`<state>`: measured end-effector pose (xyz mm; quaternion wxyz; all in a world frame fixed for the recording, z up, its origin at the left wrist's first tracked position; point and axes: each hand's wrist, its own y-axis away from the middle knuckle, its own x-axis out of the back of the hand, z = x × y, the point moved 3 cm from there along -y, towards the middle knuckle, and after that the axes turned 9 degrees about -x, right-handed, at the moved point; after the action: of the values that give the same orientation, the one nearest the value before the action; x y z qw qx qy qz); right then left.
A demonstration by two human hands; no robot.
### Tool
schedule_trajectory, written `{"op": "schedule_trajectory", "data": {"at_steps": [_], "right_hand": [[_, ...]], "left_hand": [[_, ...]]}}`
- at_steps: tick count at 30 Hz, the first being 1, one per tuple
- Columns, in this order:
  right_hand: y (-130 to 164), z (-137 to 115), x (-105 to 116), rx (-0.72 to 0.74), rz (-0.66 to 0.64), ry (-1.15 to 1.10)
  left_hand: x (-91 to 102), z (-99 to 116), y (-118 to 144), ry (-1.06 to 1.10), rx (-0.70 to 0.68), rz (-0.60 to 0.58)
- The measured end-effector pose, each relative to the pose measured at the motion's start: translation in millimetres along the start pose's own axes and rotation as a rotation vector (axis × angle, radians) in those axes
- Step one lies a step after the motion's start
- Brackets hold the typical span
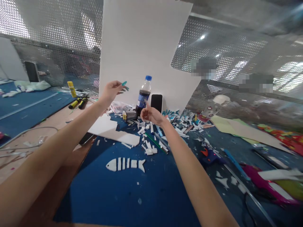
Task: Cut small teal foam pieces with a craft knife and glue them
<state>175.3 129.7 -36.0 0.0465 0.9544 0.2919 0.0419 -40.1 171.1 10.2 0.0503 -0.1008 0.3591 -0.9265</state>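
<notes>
Two bare arms reach forward over a blue mat (132,195) littered with white scraps. The left hand (110,91), raised at centre left, pinches a small teal piece (124,84) between its fingertips. The right hand (151,115), lower and at centre, hovers loosely curled just beside a cola bottle (144,94) — whether it touches the bottle cannot be told. A black phone (156,102) leans against a tall white board (142,47) behind. A white fish skeleton cutout (125,164) lies below centre, with open mat around it — clutter crowds the right edge.
</notes>
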Motion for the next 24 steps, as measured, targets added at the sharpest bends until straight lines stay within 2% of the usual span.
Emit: {"op": "schedule_trajectory", "data": {"at_steps": [4,7,11,15,18,24], "right_hand": [[0,0,0,0.032,0.069,-0.034],[-2,-1,-1,0.095,0.174,-0.083],[0,-7,-5,0.162,0.239,-0.103],[4,-14,-15,0.186,0.156,-0.09],[5,-18,-23,0.197,0.076,-0.005],[1,-19,-31,0.176,0.134,0.167]], "left_hand": [[-0.7,-26,8,-0.142,-0.049,-0.049],[-6.1,-30,20,-0.213,-0.164,-0.161],[-15.9,-19,34,-0.272,-0.353,-0.36],[-26.7,-5,43,-0.33,-0.483,-0.47],[-34.2,3,46,-0.379,-0.543,-0.524],[-41.6,14,51,-0.472,-0.618,-0.553]]}}
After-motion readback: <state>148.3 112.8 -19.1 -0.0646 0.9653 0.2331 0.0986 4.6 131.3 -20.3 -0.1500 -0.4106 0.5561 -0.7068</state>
